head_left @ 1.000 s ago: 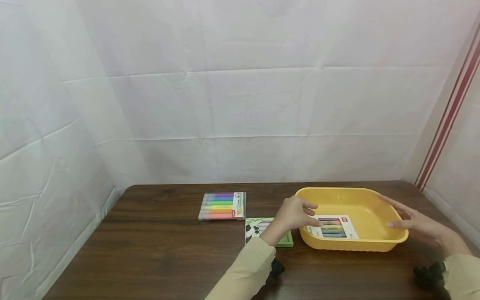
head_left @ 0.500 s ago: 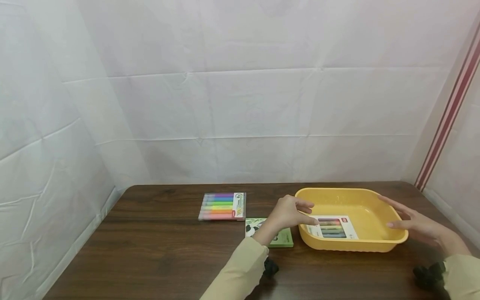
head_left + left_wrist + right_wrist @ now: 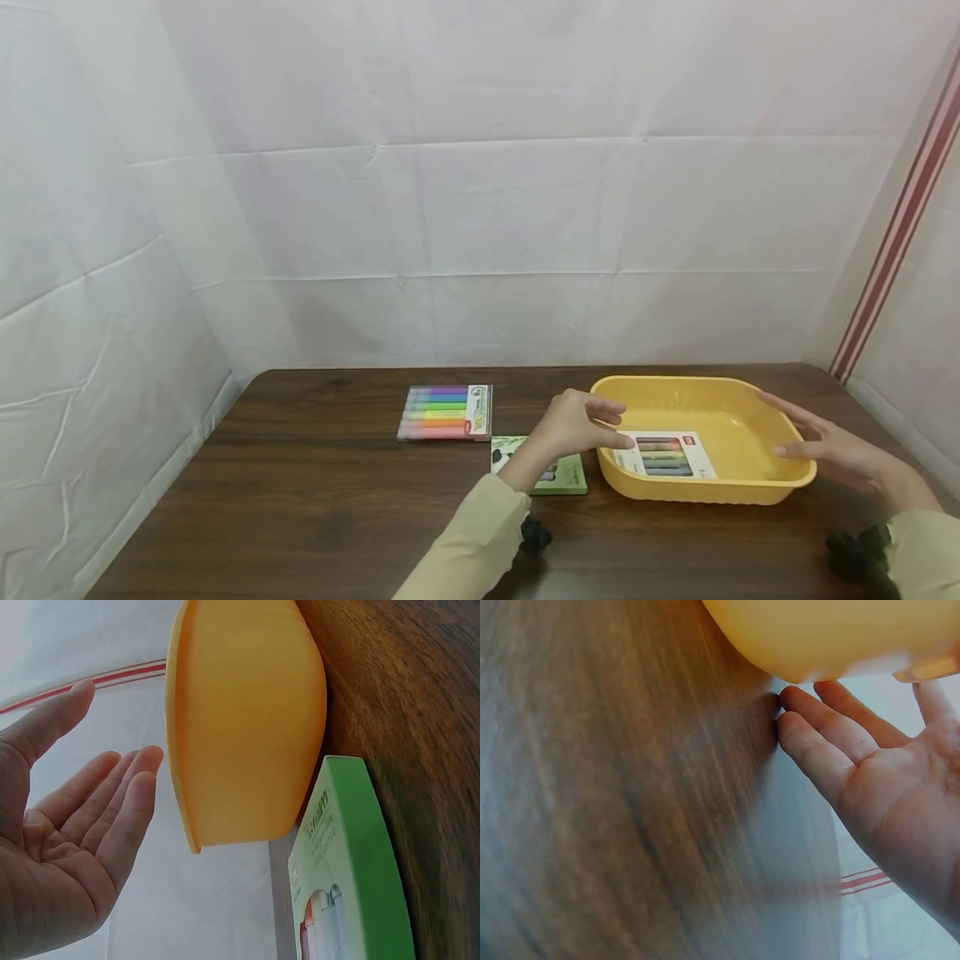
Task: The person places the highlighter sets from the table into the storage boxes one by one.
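Observation:
A yellow plastic basin stands at the table's right side. A white-carded pack of coloured pens lies inside at its left end. My left hand hovers at the basin's left rim, fingers spread and holding nothing; in the left wrist view a gap separates the fingertips from the basin wall. Below that forearm lies a green panda-print box, with pens showing through its window, partly hidden in the head view. My right hand holds the basin's right end, thumb over the rim and fingers along the outside wall.
A clear pack of rainbow highlighters lies left of the green box. The dark wooden table ends at the back against white sheeting. A red-striped edge runs up the right side.
My left hand has drawn back slightly to the left, away from the pen pack in the basin, uncovering more of the green box. The right hand and basin have stayed put.

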Motion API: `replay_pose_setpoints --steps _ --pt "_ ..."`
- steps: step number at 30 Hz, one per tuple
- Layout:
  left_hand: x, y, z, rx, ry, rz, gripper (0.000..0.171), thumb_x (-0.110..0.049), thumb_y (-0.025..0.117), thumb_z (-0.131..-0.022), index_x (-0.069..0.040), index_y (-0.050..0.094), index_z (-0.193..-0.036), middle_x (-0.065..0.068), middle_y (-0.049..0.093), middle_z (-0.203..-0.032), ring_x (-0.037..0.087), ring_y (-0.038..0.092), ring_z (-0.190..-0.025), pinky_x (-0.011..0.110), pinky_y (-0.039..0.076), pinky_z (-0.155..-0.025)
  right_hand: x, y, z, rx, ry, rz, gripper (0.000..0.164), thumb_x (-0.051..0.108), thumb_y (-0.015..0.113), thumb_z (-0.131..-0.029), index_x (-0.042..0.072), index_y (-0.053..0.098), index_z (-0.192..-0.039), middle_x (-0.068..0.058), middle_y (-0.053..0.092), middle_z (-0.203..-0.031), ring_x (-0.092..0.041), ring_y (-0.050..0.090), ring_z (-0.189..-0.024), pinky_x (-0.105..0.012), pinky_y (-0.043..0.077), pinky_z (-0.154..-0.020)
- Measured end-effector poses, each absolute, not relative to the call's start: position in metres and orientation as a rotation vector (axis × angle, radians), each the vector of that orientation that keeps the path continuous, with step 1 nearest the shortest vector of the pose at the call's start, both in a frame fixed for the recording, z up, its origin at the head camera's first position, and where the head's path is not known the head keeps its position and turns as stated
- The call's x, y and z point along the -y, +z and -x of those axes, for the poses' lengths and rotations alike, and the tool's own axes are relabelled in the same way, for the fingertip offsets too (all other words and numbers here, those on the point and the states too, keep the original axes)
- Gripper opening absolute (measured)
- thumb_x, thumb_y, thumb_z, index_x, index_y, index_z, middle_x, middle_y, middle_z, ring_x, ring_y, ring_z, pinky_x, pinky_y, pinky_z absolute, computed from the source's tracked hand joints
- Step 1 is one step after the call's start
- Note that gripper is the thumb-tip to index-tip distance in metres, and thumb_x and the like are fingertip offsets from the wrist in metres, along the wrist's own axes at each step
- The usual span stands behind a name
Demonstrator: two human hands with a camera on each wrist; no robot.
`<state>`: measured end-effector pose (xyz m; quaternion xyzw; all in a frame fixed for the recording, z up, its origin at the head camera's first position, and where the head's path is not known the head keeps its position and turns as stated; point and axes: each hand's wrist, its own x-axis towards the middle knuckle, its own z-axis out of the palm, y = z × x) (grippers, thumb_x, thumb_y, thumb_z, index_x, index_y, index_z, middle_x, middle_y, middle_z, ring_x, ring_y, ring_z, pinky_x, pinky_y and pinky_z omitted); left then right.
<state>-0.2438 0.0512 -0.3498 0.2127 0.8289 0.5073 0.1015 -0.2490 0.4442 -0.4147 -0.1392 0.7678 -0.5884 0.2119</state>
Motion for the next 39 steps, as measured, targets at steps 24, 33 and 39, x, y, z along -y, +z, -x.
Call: replay_pose_setpoints --steps 24,33,39 --pt "-0.032 -0.352 0.246 -2.366 1.588 -0.623 0.044 -0.022 0.079 -0.071 -0.009 0.066 -0.111 0.000 0.067 -0.101 0.008 0.063 -0.083 0.022 0.051 -0.072 -0.443 -0.412 0.247 -2.115 -1.654 0.347 0.076 0.004 0.048 -0.091 0.028 0.003 -0.147 0.017 0.021 -0.127 -0.004 0.050 -0.107 -0.034 0.046 -0.086" --pt "-0.026 -0.350 0.244 -2.355 1.589 -0.576 0.041 -0.023 0.079 -0.070 -0.013 0.067 -0.108 0.001 0.068 -0.100 0.007 0.062 -0.082 0.023 0.051 -0.074 -0.444 -0.415 0.248 -2.113 -1.658 0.385 0.076 0.002 0.047 -0.092 0.028 0.003 -0.147 0.018 0.021 -0.127 -0.001 0.048 -0.108 -0.034 0.046 -0.086" --pt "-0.022 -0.351 0.246 -2.344 1.599 -0.590 0.042 -0.020 0.080 -0.069 -0.010 0.067 -0.108 0.006 0.067 -0.102 0.007 0.063 -0.082 0.023 0.051 -0.073 -0.444 -0.414 0.249 -2.104 -1.655 0.392 0.075 0.002 0.046 -0.092 0.027 0.001 -0.147 0.018 0.021 -0.126 -0.002 0.048 -0.108 -0.034 0.046 -0.086"
